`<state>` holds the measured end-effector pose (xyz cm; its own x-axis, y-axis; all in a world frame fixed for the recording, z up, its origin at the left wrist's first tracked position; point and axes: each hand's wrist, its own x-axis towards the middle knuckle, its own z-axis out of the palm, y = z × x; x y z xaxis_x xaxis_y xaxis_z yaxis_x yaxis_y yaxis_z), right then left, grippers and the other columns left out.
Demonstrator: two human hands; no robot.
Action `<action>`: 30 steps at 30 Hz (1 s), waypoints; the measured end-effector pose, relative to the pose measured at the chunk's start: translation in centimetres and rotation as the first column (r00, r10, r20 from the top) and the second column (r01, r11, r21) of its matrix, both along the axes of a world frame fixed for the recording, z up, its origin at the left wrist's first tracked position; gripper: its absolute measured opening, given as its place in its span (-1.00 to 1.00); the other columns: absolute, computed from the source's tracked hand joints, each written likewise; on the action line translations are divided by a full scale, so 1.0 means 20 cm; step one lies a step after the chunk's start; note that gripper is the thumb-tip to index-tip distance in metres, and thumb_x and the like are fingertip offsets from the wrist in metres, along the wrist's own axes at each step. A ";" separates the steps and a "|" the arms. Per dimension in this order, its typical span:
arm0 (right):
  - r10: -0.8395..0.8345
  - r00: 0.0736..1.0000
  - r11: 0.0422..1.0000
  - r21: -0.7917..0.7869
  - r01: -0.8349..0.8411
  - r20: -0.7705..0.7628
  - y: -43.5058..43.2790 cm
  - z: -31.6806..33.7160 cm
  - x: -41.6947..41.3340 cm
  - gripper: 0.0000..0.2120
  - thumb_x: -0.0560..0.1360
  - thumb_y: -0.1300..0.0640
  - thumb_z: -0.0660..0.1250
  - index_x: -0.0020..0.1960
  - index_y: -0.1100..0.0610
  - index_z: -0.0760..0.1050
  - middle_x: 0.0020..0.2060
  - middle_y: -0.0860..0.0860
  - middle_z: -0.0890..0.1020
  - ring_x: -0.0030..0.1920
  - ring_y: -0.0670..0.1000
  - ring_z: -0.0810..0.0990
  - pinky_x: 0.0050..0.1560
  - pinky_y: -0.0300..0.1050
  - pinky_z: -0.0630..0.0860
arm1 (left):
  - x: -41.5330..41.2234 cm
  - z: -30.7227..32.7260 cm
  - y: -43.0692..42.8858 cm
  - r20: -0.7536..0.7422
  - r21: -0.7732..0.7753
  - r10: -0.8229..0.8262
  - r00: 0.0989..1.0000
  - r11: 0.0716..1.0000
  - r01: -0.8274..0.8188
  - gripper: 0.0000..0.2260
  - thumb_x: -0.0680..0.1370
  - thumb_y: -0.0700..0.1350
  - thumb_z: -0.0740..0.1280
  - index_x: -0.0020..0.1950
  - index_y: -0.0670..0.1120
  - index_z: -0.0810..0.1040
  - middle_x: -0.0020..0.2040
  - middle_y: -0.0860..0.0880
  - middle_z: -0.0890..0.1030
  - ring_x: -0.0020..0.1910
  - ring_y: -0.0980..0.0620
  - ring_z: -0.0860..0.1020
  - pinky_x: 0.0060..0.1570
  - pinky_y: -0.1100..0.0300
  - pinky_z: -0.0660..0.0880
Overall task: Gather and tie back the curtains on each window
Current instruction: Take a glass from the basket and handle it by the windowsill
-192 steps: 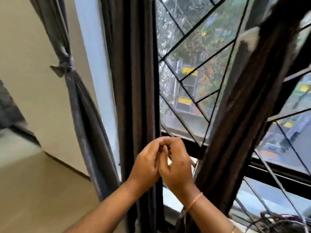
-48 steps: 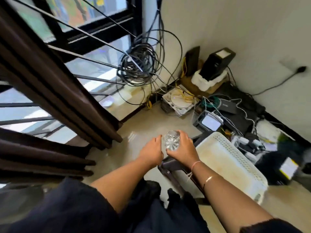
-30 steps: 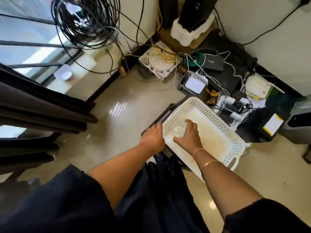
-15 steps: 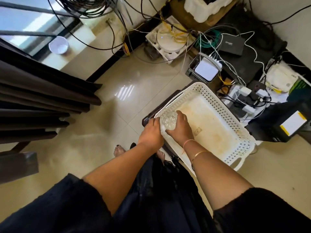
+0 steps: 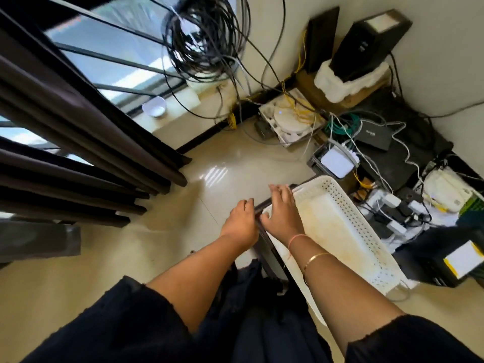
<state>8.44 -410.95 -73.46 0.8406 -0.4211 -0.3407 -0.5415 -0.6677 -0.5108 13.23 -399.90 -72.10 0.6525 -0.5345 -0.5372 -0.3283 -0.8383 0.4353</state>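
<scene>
Clear round object no longer shows under the fingers. Dark curtains point(image 5: 86, 142) hang at frame left; left hand point(image 5: 241, 224) is loosely curled, empty; right hand point(image 5: 281, 216) spreads empty over the white basket point(image 5: 351, 213) rim. Best to turn fully toward the curtains before gathering.

Two dark brown curtains hang at the left, before the window. The farther curtain point(image 5: 86, 111) is gathered into tight folds and slants across the view. The nearer curtain point(image 5: 62, 195) spreads in pleats. Both hems end just above the floor.

Home corner: curtains point(image 5: 78, 132), router cables point(image 5: 207, 35).
</scene>
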 end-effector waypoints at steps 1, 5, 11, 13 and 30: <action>0.053 0.998 0.998 -0.020 -0.053 0.020 0.03 0.04 0.04 -0.33 0.42 0.19 0.29 0.47 0.14 0.14 0.44 0.15 0.20 0.49 0.14 0.05 0.47 0.01 0.13 | 0.03 0.04 0.03 0.010 -0.008 0.021 1.000 1.000 -0.021 -0.40 0.54 -0.16 0.22 0.51 -0.12 0.03 0.46 -0.11 0.18 0.39 -0.13 0.25 0.29 0.03 0.30; 0.259 0.961 0.964 -0.086 -0.252 0.096 0.25 0.19 0.27 -0.42 0.42 0.16 0.28 0.42 0.11 0.23 0.38 0.11 0.29 0.42 0.09 0.22 0.38 -0.04 0.28 | 0.18 0.20 0.24 0.060 -0.051 0.127 0.990 0.991 -0.124 -0.43 0.56 -0.14 0.18 0.52 -0.14 0.03 0.47 -0.13 0.19 0.41 -0.13 0.25 0.34 0.02 0.29; 0.497 0.847 0.868 -0.117 -0.483 0.189 0.73 0.36 0.66 -0.55 0.44 0.15 0.24 0.32 0.12 0.33 0.24 0.07 0.43 0.25 0.08 0.41 0.24 -0.08 0.40 | 0.44 0.37 0.78 0.164 -0.062 0.352 0.921 0.936 -0.347 -0.49 0.54 -0.18 0.17 0.49 -0.09 0.13 0.41 -0.11 0.29 0.37 -0.08 0.30 0.33 0.05 0.29; 0.545 0.812 0.838 -0.098 -0.537 0.208 0.93 0.41 0.79 -0.57 0.44 0.16 0.24 0.30 0.15 0.36 0.22 0.09 0.45 0.22 0.12 0.44 0.22 -0.04 0.41 | 0.53 0.41 1.01 0.191 -0.052 0.416 0.889 0.909 -0.414 -0.49 0.54 -0.18 0.17 0.48 -0.08 0.14 0.42 -0.10 0.29 0.38 -0.08 0.29 0.33 0.05 0.28; 0.466 0.825 0.810 0.220 -0.543 0.320 2.12 0.63 1.72 -0.44 0.49 0.18 0.27 0.44 0.15 0.17 0.37 0.14 0.31 0.36 0.14 0.34 0.31 -0.02 0.32 | 1.16 0.69 2.09 0.220 -0.266 0.747 0.627 0.664 -0.699 -0.49 0.54 -0.26 0.13 0.48 -0.06 0.15 0.46 -0.09 0.26 0.40 -0.10 0.27 0.36 0.00 0.28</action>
